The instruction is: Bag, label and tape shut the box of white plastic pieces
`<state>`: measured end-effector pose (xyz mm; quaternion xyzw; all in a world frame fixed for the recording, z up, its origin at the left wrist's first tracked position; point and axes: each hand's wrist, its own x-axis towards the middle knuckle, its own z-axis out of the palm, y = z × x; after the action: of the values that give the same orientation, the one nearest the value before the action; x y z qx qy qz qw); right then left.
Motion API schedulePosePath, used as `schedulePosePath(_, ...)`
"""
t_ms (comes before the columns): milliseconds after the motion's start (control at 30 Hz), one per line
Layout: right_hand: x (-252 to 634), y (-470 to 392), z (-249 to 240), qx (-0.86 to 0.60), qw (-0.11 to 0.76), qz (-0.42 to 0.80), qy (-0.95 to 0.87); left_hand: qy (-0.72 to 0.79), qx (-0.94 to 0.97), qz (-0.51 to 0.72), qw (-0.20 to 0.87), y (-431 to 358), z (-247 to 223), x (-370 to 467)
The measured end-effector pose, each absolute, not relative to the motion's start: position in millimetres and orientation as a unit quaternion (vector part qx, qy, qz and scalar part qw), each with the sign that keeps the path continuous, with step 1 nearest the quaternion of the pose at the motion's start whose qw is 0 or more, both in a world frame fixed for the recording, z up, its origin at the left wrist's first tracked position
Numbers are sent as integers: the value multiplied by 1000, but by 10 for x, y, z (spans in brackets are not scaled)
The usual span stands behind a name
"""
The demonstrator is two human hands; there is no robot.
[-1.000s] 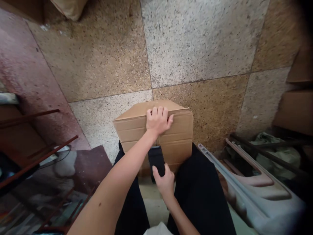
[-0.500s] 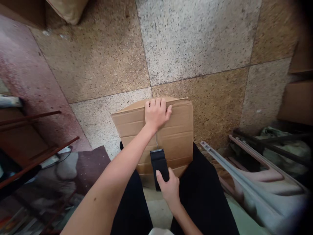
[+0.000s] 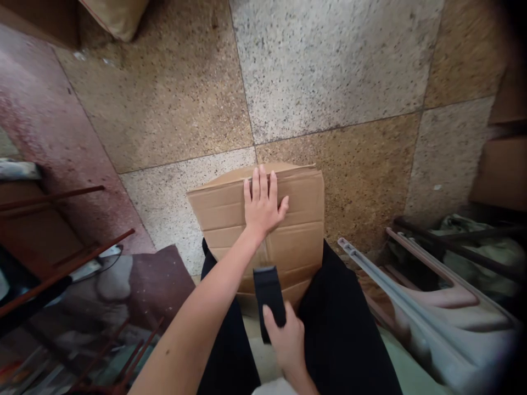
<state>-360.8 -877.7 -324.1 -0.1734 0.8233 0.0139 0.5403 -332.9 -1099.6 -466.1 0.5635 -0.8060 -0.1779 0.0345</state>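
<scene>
A brown cardboard box [image 3: 296, 236] stands between my knees, with a crease across its near face and its upper edge slightly parted. My left hand [image 3: 262, 206] lies flat on this face near the upper edge, fingers spread and holding nothing. Below it, my right hand [image 3: 286, 332] grips a black tape dispenser [image 3: 269, 299] by its lower part, thumb on top. The dispenser's pale front edge points up toward the box. A faint, shiny strip of tape [image 3: 265, 251] runs between the left wrist and the dispenser.
White plastic chairs [image 3: 411, 307] lean at the right, near dark metal bars. Reddish metal rails [image 3: 102, 247] and a dark brown board [image 3: 160, 280] are at the left. A stuffed sack [image 3: 119, 19] rests on the tiled floor [image 3: 329, 66] at the far left. Another carton [image 3: 500, 173] is at the right edge.
My left fingers, curled over the box's upper edge before, are now straightened and flat on its face. My right hand has drawn the tape dispenser down toward my body, away from the box's top.
</scene>
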Motion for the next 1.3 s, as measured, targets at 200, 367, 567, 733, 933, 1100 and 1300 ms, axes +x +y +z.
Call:
schedulePosePath(200, -3553, -8479, -3290, -202, 520, -3, 830, -805, 564, -179, 41, -11021, -4624, -3336)
schedulePosePath(367, -3537, -8477, -3341, -217, 498, -32, 839, -781, 598, -180, 12, -10690, -4459, -3359)
schedulePosePath(567, -3539, -8473, -3345, -214, 504, -33, 836, -792, 587, -169, -2, -10346, -4530, -3348)
schedulePosePath(733, -3554, -8248, -3205, -177, 484, 15, 857, -797, 584, -156, 1, -10375, -4591, -3348)
schedulePosePath(933, -3558, -8074, -3311, -171, 530, 2, 830, -802, 577, -153, -11, -10359, -4635, -3320)
schedulePosePath(1100, -3313, -7931, -3487, -181, 434, 3, 882, -802, 576, -159, -1, -10339, -4694, -3263)
schedulePosePath(1300, -3262, -7850, -3584, -186, 406, -40, 894, -796, 576, -184, 28, -10403, -4655, -3242)
